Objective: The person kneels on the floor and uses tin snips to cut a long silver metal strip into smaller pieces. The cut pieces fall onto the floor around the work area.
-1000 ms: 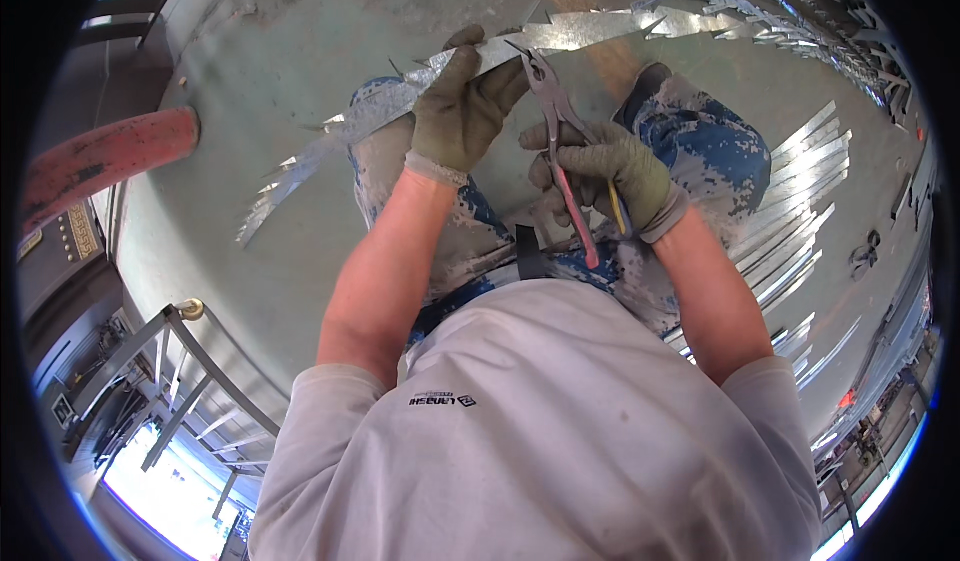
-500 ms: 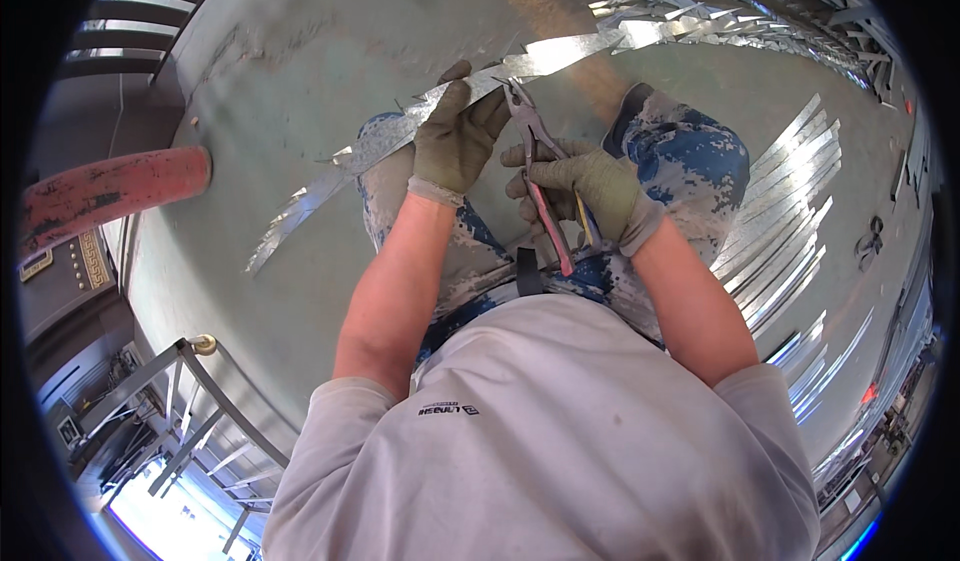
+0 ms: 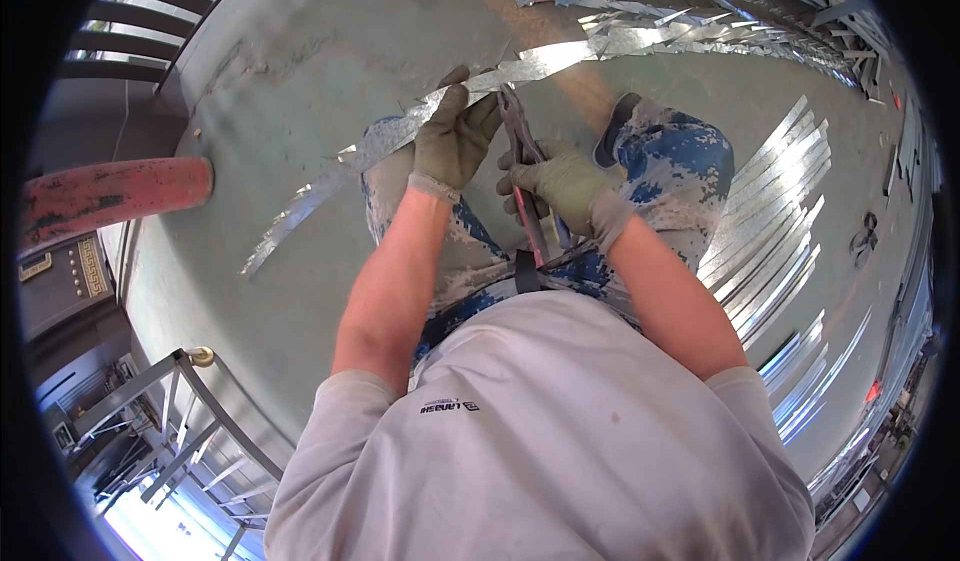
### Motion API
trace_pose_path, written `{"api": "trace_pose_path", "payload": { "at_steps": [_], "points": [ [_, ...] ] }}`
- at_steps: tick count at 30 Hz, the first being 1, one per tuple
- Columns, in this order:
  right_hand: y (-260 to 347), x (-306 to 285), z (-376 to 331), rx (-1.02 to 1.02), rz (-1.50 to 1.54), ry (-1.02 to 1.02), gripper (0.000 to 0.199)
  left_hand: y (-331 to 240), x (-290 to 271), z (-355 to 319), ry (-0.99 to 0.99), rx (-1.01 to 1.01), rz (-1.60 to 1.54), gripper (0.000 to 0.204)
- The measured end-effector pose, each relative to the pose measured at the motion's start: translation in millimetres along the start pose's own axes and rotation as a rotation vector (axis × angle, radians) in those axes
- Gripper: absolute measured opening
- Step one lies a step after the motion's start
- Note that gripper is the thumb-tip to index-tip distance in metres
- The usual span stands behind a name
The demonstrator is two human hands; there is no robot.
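Observation:
My left hand, in an olive work glove, grips a long, shiny metal strip with jagged, toothed edges. The strip runs from lower left, over my knee, up toward the far right. My right hand, gloved alike, is wrapped around the handles of a pair of pliers. One handle is red; the other is mostly behind my fingers. The pliers' jaws meet the near edge of the strip just right of my left fingers. Whether they bite into the metal is too small to tell.
Flat metal strips lie fanned out on the floor to the right. More jagged strips lie at the far right. A thick red pipe juts in from the left. A metal frame on a caster stands at lower left.
The pliers' handles have come closer together as my right hand closed and moved slightly left. The jaws have drawn together at the strip. My left hand keeps its hold.

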State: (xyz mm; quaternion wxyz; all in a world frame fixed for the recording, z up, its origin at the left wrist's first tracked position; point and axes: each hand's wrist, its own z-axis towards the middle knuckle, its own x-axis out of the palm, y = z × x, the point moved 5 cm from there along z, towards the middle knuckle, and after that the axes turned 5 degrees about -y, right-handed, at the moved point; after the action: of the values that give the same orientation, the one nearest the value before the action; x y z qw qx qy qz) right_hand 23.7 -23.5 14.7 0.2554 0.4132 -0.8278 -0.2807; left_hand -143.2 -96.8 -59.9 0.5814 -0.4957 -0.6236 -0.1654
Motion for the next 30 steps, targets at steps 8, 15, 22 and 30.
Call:
{"api": "trace_pose_path", "payload": {
  "at_steps": [8, 15, 22, 30],
  "points": [
    [-15.0, -4.8, -24.7, 0.107, 0.276, 0.093, 0.031, 0.7, 2.8, -5.4, 0.029, -0.03, -0.003, 0.031],
    [-14.7, -11.0, -24.0, 0.087, 0.297, 0.106, 0.039, 0.6, 0.5, -3.3, 0.017, -0.03, -0.023, 0.031],
    [-22.3, -28.3, -13.1, -0.053, 0.018, -0.059, 0.04, -1.3, -1.1, -1.2, 0.029, -0.02, -0.039, 0.031],
    [-7.2, -29.6, -5.2, -0.198, -0.721, -0.24, 0.056, -2.1, 1.2, -3.8, -0.002, -0.021, -0.007, 0.031]
  ]
}}
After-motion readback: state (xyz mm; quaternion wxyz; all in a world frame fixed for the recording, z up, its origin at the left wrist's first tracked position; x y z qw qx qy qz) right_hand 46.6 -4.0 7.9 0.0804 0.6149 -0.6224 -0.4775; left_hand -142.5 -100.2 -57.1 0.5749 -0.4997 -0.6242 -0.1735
